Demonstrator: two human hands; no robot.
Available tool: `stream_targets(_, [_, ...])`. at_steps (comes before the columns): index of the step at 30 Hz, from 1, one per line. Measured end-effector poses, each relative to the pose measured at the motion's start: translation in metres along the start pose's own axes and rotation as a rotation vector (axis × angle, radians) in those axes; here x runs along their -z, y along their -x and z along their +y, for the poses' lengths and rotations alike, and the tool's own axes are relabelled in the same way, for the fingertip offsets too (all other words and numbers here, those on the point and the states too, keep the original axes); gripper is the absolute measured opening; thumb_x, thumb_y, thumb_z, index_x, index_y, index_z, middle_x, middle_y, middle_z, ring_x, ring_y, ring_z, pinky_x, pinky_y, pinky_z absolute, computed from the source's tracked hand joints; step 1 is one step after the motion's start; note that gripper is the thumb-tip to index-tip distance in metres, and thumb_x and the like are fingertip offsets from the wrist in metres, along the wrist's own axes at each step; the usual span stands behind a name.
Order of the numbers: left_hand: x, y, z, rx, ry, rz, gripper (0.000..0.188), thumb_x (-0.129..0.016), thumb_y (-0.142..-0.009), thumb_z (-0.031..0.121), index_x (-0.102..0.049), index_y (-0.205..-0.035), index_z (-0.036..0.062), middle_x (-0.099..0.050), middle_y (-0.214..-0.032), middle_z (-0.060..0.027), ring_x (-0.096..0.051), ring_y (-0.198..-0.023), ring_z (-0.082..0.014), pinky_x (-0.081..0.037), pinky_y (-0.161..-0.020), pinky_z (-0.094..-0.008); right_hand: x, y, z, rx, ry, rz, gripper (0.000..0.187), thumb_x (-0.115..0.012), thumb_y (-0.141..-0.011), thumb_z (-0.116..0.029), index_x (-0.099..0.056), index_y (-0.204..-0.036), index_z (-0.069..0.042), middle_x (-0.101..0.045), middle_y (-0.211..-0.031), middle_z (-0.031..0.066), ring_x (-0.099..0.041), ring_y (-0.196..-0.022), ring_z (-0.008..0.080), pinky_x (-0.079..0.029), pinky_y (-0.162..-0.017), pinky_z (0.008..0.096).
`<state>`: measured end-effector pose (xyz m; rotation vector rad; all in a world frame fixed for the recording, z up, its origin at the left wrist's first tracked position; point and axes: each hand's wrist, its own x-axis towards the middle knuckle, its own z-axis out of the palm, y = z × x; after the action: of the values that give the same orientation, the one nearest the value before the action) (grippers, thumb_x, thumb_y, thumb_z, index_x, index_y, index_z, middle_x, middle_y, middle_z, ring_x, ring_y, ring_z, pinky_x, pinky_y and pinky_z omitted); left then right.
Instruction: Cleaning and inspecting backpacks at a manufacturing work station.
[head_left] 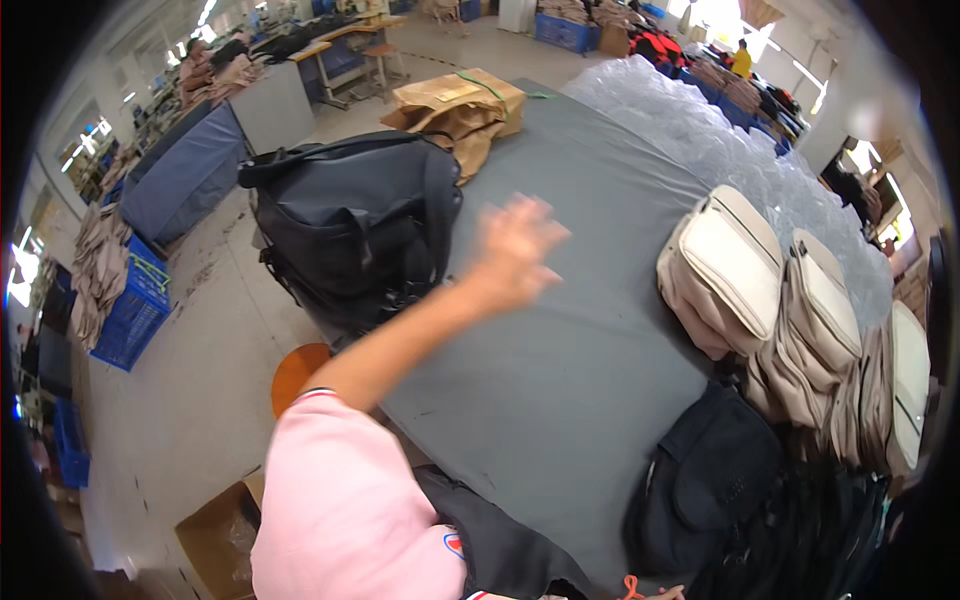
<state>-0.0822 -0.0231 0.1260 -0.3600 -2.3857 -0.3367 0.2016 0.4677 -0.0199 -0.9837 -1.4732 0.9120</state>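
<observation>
black backpack (355, 225) | upright, slumped | table's left edge | near blurred left hand (515, 250)

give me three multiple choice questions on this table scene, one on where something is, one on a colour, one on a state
1. Where does the large black backpack lie?
A. at the table's left edge
B. among the beige bags on the right
C. on the floor under the table

2. What colour is the cloth over the table?
A. white
B. dark grey
C. red

3. How is the left hand?
A. closed round a bag strap
B. flat under a box
C. open and empty above the cloth, blurred

Answers:
1 A: the backpack sits at the left edge, with the beige bags far across on the right.
2 B: the bare cloth between the bags is dark grey.
3 C: the fingers are spread, nothing is in them, and the hand is smeared by blur.
</observation>
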Motion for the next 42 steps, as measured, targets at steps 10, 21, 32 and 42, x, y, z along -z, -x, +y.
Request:
stream_targets(10, [0.160,0.125,-0.165,0.312,-0.552,-0.460,0.054,-0.062,-0.070,0.006,-0.055,-0.123,0.0110,-0.054,-0.128,-0.0141,-0.051,-0.121,-0.0257,-0.042,-0.098,-0.0417,-0.114,0.077,-0.028,0.031,-0.230,-0.921,0.011,-0.061,-0.086,-0.006,-0.052,-0.080,-0.004,-0.042,-0.068,-0.0056,-0.038,-0.059,0.0048,-0.030,-0.053,0.0212])
stream_targets(21, [0.148,0.059,0.063,-0.133,-0.235,-0.193,0.032,-0.056,-0.068,0.011,-0.060,-0.097,-0.0007,-0.058,-0.067,-0.0072,-0.059,-0.056,-0.0203,-0.046,-0.053,-0.0305,-0.126,0.118,-0.115,-0.396,-0.362,-1.248,0.012,-0.058,-0.090,-0.010,-0.058,-0.085,0.000,-0.044,-0.054,-0.0038,-0.034,-0.038,0.0035,-0.024,-0.037,0.0188])
stream_targets(32, [-0.027,0.174,0.252,-0.260,0.438,-1.136,0.079,-0.068,-0.075,0.047,-0.039,-0.138,0.0073,-0.052,-0.122,-0.0227,-0.058,-0.095,-0.0347,-0.053,-0.073,-0.0408,-0.156,0.091,-0.093,-0.224,-0.138,-1.483,0.018,-0.056,-0.092,-0.013,-0.066,-0.096,0.001,-0.055,-0.063,-0.0010,-0.039,-0.039,0.0028,-0.029,-0.037,0.0200])
stream_targets(42, [-0.075,0.208,0.219,-0.341,0.752,-0.666,0.060,-0.064,-0.078,0.047,-0.055,-0.124,0.0098,-0.052,-0.126,-0.0104,-0.051,-0.108,-0.0285,-0.038,-0.092,-0.0423,-0.219,0.073,-0.123,-0.187,-0.129,-1.803,0.027,-0.056,-0.093,-0.025,-0.066,-0.097,-0.001,-0.058,-0.066,0.0009,-0.048,-0.044,0.0058,-0.037,-0.044,0.0231])
